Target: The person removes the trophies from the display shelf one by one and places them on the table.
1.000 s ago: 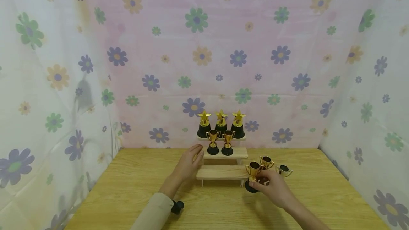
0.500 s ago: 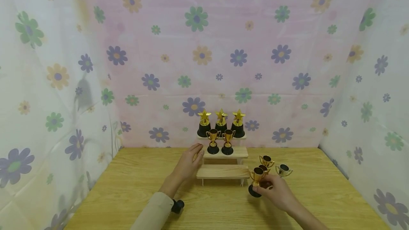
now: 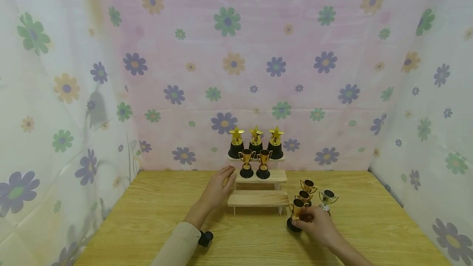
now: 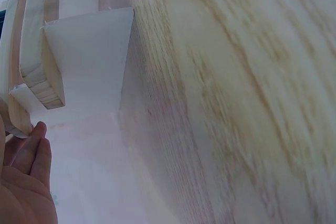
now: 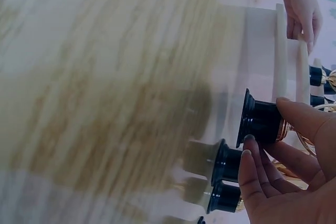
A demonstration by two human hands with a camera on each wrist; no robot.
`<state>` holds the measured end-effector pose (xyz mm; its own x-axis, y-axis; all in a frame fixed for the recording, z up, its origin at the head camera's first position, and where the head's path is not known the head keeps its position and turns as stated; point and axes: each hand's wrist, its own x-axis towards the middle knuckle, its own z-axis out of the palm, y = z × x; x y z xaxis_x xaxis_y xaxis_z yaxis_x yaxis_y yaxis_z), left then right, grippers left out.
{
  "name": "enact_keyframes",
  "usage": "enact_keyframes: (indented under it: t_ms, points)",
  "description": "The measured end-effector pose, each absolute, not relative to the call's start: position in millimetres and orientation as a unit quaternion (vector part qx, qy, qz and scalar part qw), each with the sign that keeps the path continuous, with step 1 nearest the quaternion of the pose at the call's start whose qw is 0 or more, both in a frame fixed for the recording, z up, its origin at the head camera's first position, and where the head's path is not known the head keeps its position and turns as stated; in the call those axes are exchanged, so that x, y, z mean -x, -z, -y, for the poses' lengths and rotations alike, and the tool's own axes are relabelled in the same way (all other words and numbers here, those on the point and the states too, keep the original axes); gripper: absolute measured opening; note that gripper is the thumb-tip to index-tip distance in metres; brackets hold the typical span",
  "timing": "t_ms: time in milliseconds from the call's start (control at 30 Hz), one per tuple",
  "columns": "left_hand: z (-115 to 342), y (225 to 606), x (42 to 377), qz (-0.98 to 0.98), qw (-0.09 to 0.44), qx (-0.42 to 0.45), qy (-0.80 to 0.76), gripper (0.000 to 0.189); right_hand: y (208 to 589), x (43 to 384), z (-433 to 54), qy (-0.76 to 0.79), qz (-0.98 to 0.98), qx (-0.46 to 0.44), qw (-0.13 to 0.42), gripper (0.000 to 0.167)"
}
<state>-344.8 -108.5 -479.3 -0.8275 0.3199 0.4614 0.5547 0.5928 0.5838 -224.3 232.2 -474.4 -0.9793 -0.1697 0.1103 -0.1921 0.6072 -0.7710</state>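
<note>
My right hand [image 3: 320, 225] pinches a small gold cup trophy [image 3: 297, 207] by its stem and black base [image 5: 262, 121], upright at the right end of a wooden stepped stand [image 3: 256, 197]. Two similar gold cups [image 3: 308, 186] stand on the table just behind it, and a silver cup trophy [image 3: 327, 198] is to their right, partly hidden by my hand. My left hand [image 3: 217, 191] is at the stand's left side, its extended fingers [image 4: 39, 153] at the end of a step. Two gold cups [image 3: 246, 160] occupy the middle step; the lowest step is bare.
Three gold star trophies [image 3: 256, 136] with black bases line the top step. The wood-grain table [image 3: 162, 212] meets a flowered cloth backdrop [image 3: 236, 44] at the back and sides. A small black object [image 3: 205, 239] shows beside my left sleeve.
My right hand has carried the gold cup slightly right and toward me, away from the lowest step's right end, and lower in view. My left hand has stayed in place.
</note>
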Motion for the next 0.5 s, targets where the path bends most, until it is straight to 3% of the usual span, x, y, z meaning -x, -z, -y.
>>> enact_keyframes:
  t_ms: [500]
  points:
    - [107.2, 479.1, 343.7, 0.880, 0.150, 0.243, 0.379, 0.048, 484.2, 229.2, -227.8, -0.441, 0.894, -0.083, -0.009, 0.028]
